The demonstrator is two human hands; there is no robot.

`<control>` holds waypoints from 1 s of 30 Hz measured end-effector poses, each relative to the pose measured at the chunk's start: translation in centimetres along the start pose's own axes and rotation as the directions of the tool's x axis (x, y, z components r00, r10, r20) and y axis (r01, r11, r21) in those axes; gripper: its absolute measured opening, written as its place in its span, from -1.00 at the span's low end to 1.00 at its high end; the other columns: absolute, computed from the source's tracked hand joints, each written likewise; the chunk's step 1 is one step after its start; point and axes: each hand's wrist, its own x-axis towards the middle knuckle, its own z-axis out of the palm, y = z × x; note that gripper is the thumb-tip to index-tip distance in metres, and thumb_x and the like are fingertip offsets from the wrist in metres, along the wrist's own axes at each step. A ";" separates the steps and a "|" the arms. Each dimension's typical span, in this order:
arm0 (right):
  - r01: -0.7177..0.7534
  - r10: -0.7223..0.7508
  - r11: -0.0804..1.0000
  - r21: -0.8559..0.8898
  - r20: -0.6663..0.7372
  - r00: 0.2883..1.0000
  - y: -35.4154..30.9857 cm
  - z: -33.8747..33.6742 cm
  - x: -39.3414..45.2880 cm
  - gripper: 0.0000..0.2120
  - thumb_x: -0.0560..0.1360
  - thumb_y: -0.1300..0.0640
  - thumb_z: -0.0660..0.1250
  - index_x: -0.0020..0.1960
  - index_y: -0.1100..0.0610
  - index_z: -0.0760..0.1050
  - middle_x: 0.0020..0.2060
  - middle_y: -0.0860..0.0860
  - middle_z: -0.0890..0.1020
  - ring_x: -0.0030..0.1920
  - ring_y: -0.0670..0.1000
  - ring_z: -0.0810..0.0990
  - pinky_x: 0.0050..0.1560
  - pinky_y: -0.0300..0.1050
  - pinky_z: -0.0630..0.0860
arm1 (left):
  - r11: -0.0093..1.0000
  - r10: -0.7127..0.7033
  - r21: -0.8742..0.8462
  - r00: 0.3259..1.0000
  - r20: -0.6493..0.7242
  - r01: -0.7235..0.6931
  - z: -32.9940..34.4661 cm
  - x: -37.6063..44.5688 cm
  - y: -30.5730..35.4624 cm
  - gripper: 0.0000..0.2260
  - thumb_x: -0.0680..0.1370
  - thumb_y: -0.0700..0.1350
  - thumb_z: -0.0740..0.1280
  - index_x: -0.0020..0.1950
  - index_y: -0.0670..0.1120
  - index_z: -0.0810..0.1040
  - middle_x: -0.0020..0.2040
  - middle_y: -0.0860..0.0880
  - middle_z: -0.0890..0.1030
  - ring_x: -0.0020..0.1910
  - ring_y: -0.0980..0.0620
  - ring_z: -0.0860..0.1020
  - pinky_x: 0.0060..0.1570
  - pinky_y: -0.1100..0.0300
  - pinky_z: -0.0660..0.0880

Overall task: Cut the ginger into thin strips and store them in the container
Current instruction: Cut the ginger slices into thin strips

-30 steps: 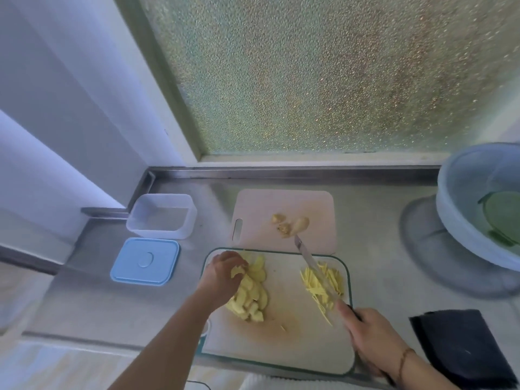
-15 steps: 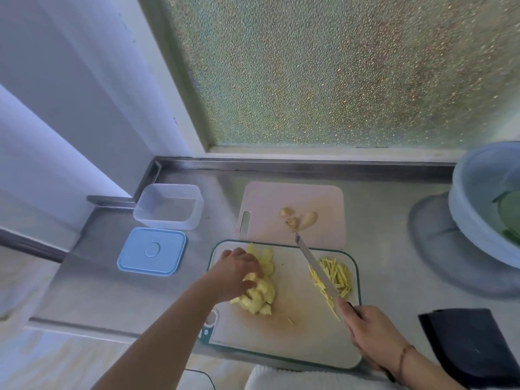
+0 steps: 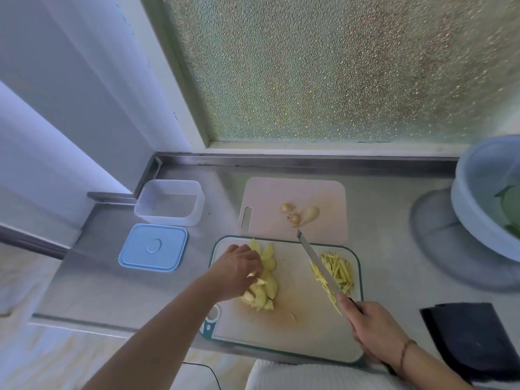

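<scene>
A pile of pale yellow ginger slices (image 3: 263, 288) is seen on the left part of the white cutting board with the teal rim (image 3: 284, 330), and the left hand (image 3: 236, 273) is laid over that pile, its fingers curled down and pinching among the slices. At three o'clock from the pile, a heap of thin yellow ginger strips (image 3: 336, 273) is spread near the board's right edge. A long steel-bladed knife (image 3: 318, 263) is gripped at its handle by the right hand (image 3: 374, 330), fingers wrapped tight; the blade is angled toward eleven o'clock, along the left side of the strips, though contact with the board cannot be told. At twelve o'clock from the teal-rimmed board, a pale pink plastic board (image 3: 295, 192) is set, with small knobbly ginger offcuts (image 3: 299, 213) on it. At ten o'clock, well apart from the slices, the clear rectangular plastic container (image 3: 170, 202) is found standing open on the steel counter (image 3: 112, 277), and its light blue lid (image 3: 153, 247) is laid flat just at six o'clock from it. A pale blue basin (image 3: 475, 198) is caught at the right edge, and a dark cloth (image 3: 472, 339) is seen at four o'clock.
</scene>
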 end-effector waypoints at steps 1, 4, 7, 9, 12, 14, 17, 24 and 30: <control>-0.004 0.004 1.000 0.005 0.002 1.000 0.0 0.0 0.0 -0.43 0.50 -0.32 0.10 -0.44 0.11 0.30 -0.62 -0.02 0.39 -0.55 0.00 0.39 -0.39 -0.15 0.37 | 0.998 -0.032 -0.057 0.999 -0.028 0.030 -0.1 -0.2 0.2 -0.95 0.49 -0.15 0.46 -0.09 -0.01 0.63 -0.07 0.06 0.63 -0.01 -0.02 0.54 0.08 0.03 0.46; -0.020 0.020 1.000 0.019 0.008 1.000 -0.1 -0.1 -0.2 -0.43 0.50 -0.33 0.10 -0.43 0.11 0.29 -0.62 -0.03 0.38 -0.57 -0.01 0.37 -0.41 -0.16 0.35 | 0.846 -0.351 -0.442 0.935 -0.041 0.298 -1.0 -0.2 1.6 -0.81 0.53 -0.25 0.43 -0.02 0.03 0.56 -0.17 0.04 0.60 -0.24 0.09 0.53 -0.15 0.21 0.49; -0.053 0.051 0.997 0.055 0.036 0.998 -0.5 -0.1 -0.5 -0.44 0.53 -0.30 0.10 -0.41 0.13 0.28 -0.63 -0.03 0.34 -0.63 -0.02 0.32 -0.50 -0.21 0.30 | 0.469 -0.627 -0.737 0.771 0.110 0.487 -1.2 0.4 5.1 -0.68 0.54 -0.26 0.42 0.19 0.08 0.49 -0.14 0.02 0.60 -0.37 0.16 0.59 -0.37 0.32 0.47; -0.060 0.057 0.996 0.063 0.050 0.997 -0.7 0.1 -0.7 -0.44 0.54 -0.29 0.10 -0.40 0.14 0.28 -0.63 -0.02 0.33 -0.64 -0.02 0.31 -0.54 -0.24 0.27 | 0.305 -0.666 -0.807 0.719 0.199 0.506 0.0 0.8 7.6 -0.65 0.54 -0.24 0.43 0.26 0.02 0.46 -0.11 -0.06 0.64 -0.30 0.05 0.66 -0.27 0.19 0.56; -0.062 0.060 0.998 0.031 0.043 0.997 -0.3 0.4 -1.0 -0.43 0.53 -0.30 0.08 -0.43 0.12 0.30 -0.62 -0.01 0.36 -0.62 -0.05 0.34 -0.49 -0.23 0.31 | 0.111 -0.643 -0.866 0.700 0.312 0.487 2.8 1.4 11.1 -0.64 0.55 -0.29 0.40 0.27 -0.02 0.42 -0.19 -0.12 0.65 -0.27 -0.06 0.68 -0.13 0.00 0.63; -0.087 0.086 0.996 0.028 0.035 0.996 0.4 0.4 -1.3 -0.43 0.53 -0.30 0.08 -0.43 0.12 0.31 -0.63 -0.03 0.36 -0.64 -0.09 0.32 -0.53 -0.25 0.28 | 0.162 -0.655 -0.840 0.694 0.300 0.517 4.4 1.5 12.7 -0.64 0.55 -0.26 0.38 0.28 -0.01 0.41 -0.16 -0.10 0.66 -0.24 0.01 0.68 -0.19 0.13 0.64; -0.149 0.145 0.987 0.060 0.053 0.988 1.4 0.7 -2.0 -0.45 0.52 -0.29 0.11 -0.40 0.14 0.32 -0.62 -0.02 0.34 -0.66 -0.09 0.30 -0.61 -0.27 0.24 | 0.433 -0.639 -0.718 0.748 0.181 0.544 5.6 1.3 13.6 -0.67 0.57 -0.17 0.35 0.29 0.06 0.38 -0.21 -0.02 0.67 -0.28 0.14 0.60 -0.40 0.40 0.42; -0.144 0.143 0.989 0.014 0.039 0.989 2.7 2.1 -2.7 -0.40 0.36 -0.45 0.02 -0.41 0.10 0.32 -0.60 -0.03 0.35 -0.59 -0.08 0.32 -0.48 -0.21 0.29 | 0.950 -0.144 -0.311 0.934 -0.326 0.038 8.1 -0.4 10.4 -0.88 0.56 -0.13 0.25 0.09 -0.02 0.46 -0.07 -0.03 0.61 -0.20 -0.06 0.60 -0.31 0.14 0.57; -0.122 0.119 0.990 0.066 0.041 0.992 2.8 3.2 -2.9 -0.42 0.38 -0.42 0.02 -0.47 0.07 0.28 -0.62 -0.05 0.33 -0.58 -0.09 0.32 -0.44 -0.20 0.30 | 0.971 0.178 -0.067 0.882 -0.437 -0.229 10.0 0.1 8.0 -0.82 0.57 -0.18 0.32 0.15 -0.07 0.61 0.14 -0.08 0.63 0.03 -0.10 0.58 0.02 0.06 0.57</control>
